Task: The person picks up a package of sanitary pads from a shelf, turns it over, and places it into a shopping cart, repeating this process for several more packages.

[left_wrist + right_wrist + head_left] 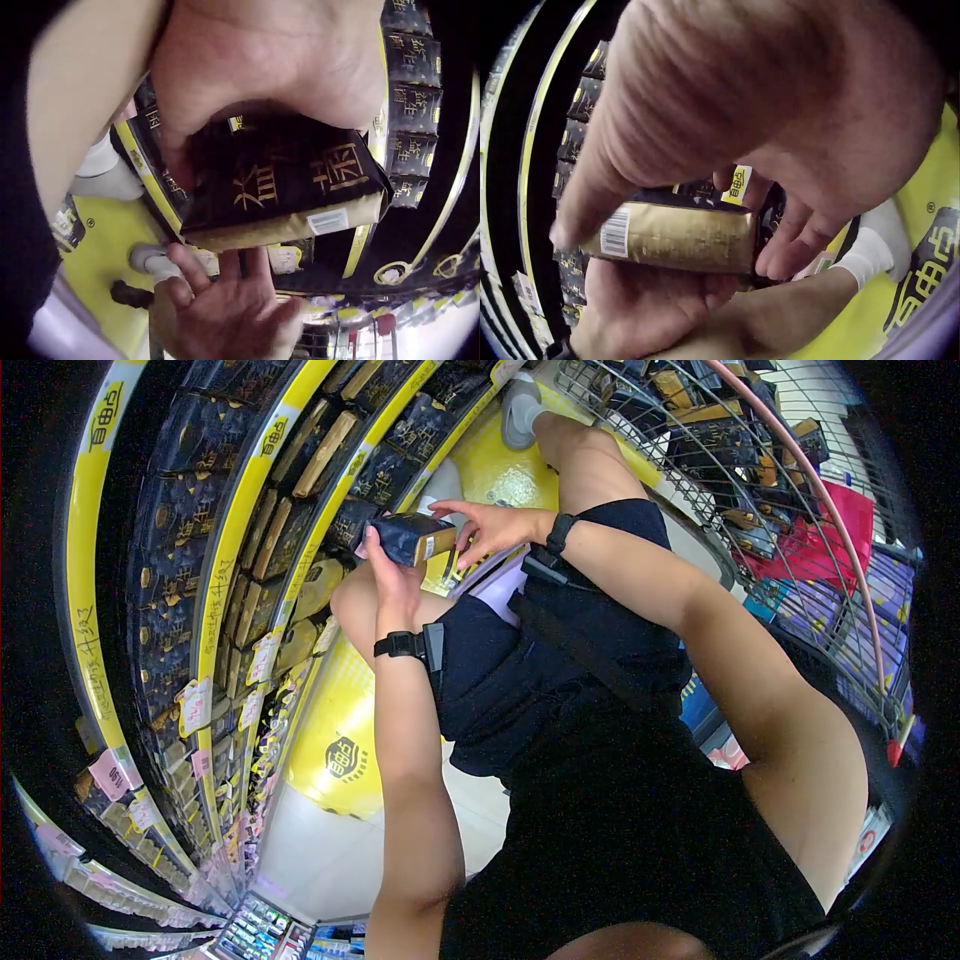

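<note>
My left hand (395, 582) grips a black, block-shaped packet (398, 538) with gold lettering. The packet's gold side (682, 236), bearing a white barcode label (615, 231), faces the right wrist camera. In the left wrist view, that hand (270, 64) spans the packet from above, thumb and fingers at opposite ends. My right hand (500, 528) is beside the packet with its fingers loosely spread. Its fingertips come right up to the packet's end in the right wrist view. From the left wrist, the right hand (232, 311) shows palm up below the gold side.
Shelves with yellow edge strips (232, 520) hold rows of similar black packets (185, 510) at the left. A wire shopping cart (800, 470) with black packets and a red bag (830, 530) stands at the right. Yellow mats (335, 740) cover parts of the floor.
</note>
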Demonstrator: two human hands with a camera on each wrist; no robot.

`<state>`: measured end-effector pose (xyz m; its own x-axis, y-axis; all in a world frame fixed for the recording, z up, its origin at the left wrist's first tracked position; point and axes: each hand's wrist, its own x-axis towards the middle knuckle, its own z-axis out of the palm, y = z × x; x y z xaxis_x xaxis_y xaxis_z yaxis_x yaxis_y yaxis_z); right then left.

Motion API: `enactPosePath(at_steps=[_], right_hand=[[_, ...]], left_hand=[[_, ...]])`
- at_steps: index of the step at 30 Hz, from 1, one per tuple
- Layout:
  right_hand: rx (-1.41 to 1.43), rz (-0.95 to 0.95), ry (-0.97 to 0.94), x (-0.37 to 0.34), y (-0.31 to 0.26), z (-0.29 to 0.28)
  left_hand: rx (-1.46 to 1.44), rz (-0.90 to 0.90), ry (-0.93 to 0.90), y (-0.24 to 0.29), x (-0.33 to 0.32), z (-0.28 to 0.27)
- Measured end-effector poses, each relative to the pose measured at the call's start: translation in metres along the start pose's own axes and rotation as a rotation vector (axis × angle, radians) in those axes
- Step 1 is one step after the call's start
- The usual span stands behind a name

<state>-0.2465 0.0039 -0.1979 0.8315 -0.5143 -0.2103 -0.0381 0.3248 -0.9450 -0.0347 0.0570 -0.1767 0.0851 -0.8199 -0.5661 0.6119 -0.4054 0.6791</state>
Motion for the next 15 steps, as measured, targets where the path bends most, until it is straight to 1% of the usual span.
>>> enactPosePath(at_steps=[2, 4, 5, 8, 11, 14, 15], right_hand=[[-0.135, 0.016, 0.006, 0.003, 0.002, 0.000], [-0.116, -0.060, 0.075, 0.007, 0.013, 0.004], [-0.107, -0.097, 0.110, 0.008, 0.014, 0.005], [-0.426, -0.286, 0.246, 0.008, 0.014, 0.002], [-0.385, -0.391, 0.276, 0.007, 0.013, 0.000], [-0.073, -0.314, 0.261, 0.009, 0.011, -0.004], [-0.021, -0.279, 0.310, 0.008, 0.009, -0.006]], left_hand=[[-0.033, 0.000, -0.023, -0.001, 0.002, -0.001], [-0.077, -0.032, -0.078, -0.011, 0.016, -0.016], [-0.100, -0.049, -0.106, -0.010, 0.015, -0.012], [-0.066, -0.046, -0.099, -0.009, 0.005, -0.004], [-0.124, -0.066, -0.076, -0.007, 0.007, -0.006], [-0.124, -0.049, -0.093, -0.004, 0.013, -0.013], [-0.058, -0.019, -0.151, -0.002, 0.010, -0.012]])
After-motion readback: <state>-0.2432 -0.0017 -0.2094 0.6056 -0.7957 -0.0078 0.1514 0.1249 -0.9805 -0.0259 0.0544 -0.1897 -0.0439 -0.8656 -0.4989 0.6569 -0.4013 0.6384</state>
